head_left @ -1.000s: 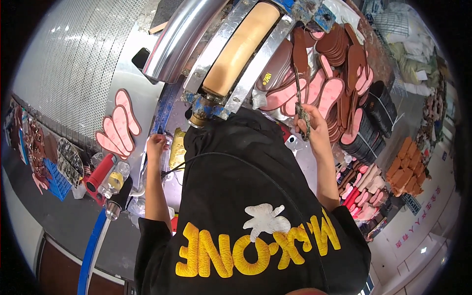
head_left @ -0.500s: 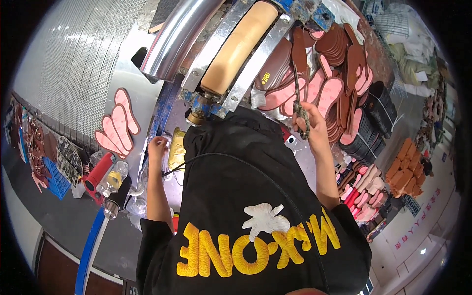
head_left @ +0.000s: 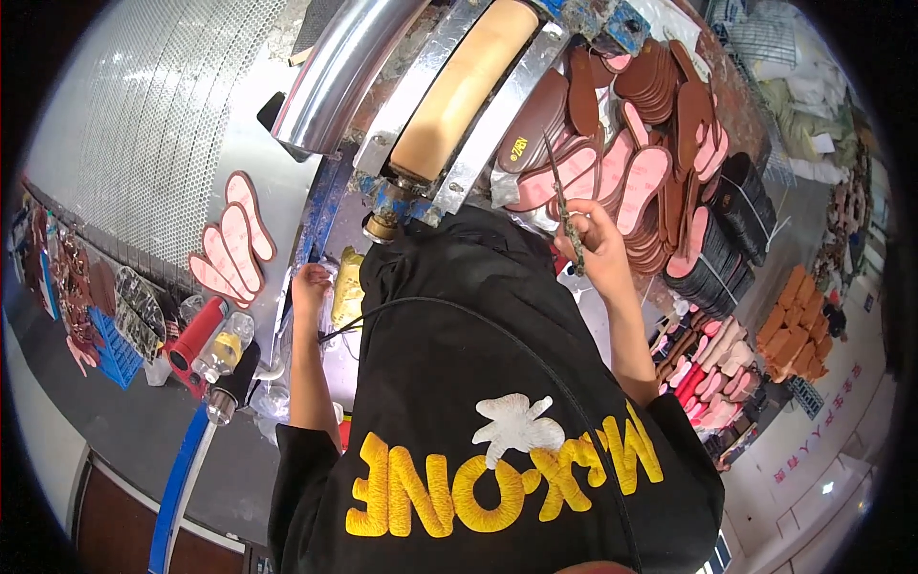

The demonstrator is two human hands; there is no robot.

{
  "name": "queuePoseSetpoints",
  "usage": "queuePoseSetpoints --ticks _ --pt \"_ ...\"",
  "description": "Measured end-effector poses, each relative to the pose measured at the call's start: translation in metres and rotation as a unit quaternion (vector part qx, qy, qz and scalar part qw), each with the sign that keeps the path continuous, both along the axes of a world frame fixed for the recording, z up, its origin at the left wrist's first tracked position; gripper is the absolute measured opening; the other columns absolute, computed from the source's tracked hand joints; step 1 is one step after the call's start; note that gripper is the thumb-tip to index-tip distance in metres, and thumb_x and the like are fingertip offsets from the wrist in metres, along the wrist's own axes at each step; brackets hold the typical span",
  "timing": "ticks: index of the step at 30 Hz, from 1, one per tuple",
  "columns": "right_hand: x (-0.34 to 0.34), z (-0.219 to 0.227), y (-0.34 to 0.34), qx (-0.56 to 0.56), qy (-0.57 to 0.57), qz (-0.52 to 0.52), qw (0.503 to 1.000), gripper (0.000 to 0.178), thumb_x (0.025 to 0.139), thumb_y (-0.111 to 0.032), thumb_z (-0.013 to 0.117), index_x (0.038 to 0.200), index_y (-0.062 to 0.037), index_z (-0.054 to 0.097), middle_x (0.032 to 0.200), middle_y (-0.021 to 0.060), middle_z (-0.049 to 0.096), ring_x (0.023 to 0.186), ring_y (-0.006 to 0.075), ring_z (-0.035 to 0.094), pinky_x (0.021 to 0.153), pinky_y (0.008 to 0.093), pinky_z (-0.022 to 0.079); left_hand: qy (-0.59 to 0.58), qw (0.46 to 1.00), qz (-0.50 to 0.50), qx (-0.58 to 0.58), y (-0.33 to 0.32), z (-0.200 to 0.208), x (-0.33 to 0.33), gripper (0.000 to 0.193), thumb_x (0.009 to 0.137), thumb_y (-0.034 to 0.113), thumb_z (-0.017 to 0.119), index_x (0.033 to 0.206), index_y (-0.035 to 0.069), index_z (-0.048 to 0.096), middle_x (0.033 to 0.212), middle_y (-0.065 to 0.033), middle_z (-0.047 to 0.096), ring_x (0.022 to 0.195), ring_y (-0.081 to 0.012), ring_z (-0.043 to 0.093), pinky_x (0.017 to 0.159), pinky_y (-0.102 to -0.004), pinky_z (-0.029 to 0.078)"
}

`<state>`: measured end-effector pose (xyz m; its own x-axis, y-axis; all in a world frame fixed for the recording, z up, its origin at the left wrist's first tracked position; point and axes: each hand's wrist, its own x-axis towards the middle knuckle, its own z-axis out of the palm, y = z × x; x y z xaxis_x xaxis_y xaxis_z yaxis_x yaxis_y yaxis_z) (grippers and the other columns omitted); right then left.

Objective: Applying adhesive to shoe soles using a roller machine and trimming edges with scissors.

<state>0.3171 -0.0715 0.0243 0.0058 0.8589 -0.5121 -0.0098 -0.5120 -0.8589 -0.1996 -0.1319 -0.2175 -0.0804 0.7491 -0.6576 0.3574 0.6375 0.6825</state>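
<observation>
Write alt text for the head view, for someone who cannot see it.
The right hand holds thin scissors above a heap of pink and brown shoe insoles. The left hand rests at the workbench edge, beside a yellow cloth.

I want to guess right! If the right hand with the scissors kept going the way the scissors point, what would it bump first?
Probably the dark brown insole by the roller; the right hand aims its scissors there, though depth is unclear.
</observation>
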Motion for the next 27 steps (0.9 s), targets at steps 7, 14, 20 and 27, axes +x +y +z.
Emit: queuePoseSetpoints --ticks 7,14,20,27 --pt "-0.003 0.002 0.001 -0.007 0.001 0.005 1.000 0.043 0.087 0.000 0.066 0.125 -0.0037 0.047 0.086 -0.0023 0.057 0.076 0.0065 0.052 0.068 0.0210 0.040 0.020 0.998 0.044 -0.046 0.009 0.016 0.006 0.020 0.074 -0.009 0.064 0.092 0.001 0.061 0.081 -0.0062 0.065 0.067 -0.0149 0.063 0.057 -0.0267 0.052" --pt "-0.007 -0.011 0.002 0.019 -0.069 0.020 0.997 0.040 0.087 0.003 0.065 0.125 -0.0021 0.050 0.089 -0.0018 0.059 0.079 0.0062 0.053 0.073 0.0213 0.042 -0.021 0.990 0.069 -0.119 0.011 0.012 0.007 0.005 0.089 0.000 0.058 0.089 0.005 0.059 0.071 -0.0044 0.062 0.052 -0.0123 0.058 0.043 -0.0262 0.045" --pt "-0.017 -0.005 0.014 0.091 -0.211 0.089 0.969 0.045 0.085 0.008 0.063 0.128 0.0004 0.052 0.099 0.0023 0.063 0.090 0.0081 0.055 0.086 0.0239 0.043 0.006 0.991 0.067 -0.116 0.003 0.005 0.005 0.003 0.093 0.007 0.056 0.091 0.008 0.057 0.065 -0.0028 0.058 0.048 -0.0087 0.050 0.040 -0.0246 0.035" --pt "-0.018 -0.004 0.025 0.082 -0.241 0.059 0.965 0.041 0.082 0.000 0.070 0.121 -0.0011 0.058 0.096 0.0041 0.067 0.084 0.0099 0.058 0.080 0.0252 0.046 0.063 0.996 0.029 -0.051 -0.008 -0.006 -0.006 0.013 0.095 0.018 0.059 0.089 0.006 0.059 0.057 0.0009 0.050 0.044 -0.0096 0.043 0.038 -0.0275 0.032"
